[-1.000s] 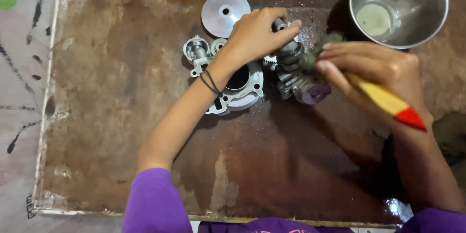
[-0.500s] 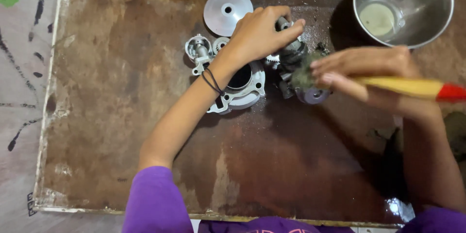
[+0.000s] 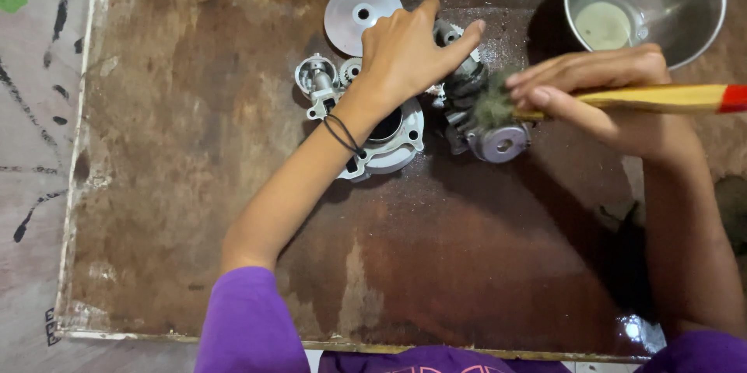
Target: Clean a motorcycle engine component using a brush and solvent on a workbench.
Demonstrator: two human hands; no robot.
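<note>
**Brushing the engine part on the wet bench**

Rust-brown and slick with liquid, the bench [image 3: 194, 186] fills your whole view, so expect anything you set down to slide a little. At its far right corner sits the steel bowl [image 3: 700, 0] with a pale pool of fluid in the bottom, near your brush hand. Left of centre lies the aluminium housing [image 3: 393, 143] under your wrist, with the flat round disc [image 3: 350, 19] just beyond it and a small fitting [image 3: 315, 81] beside it.

Your left hand [image 3: 405, 54] is spread over the dark geared shaft assembly [image 3: 475, 120], fingers pressed down on its top end to pin it to the bench. Your right hand [image 3: 591, 85] is clenched round the yellow, red-tipped handle of the brush [image 3: 661, 97], bristles touching the assembly's middle.

Judging from this, keep the left-hand pressure straight down so the part cannot roll, and work the bristles in short strokes away from your fingertips. The grooves between the gears likely need the bristle tips, not the flat.
</note>
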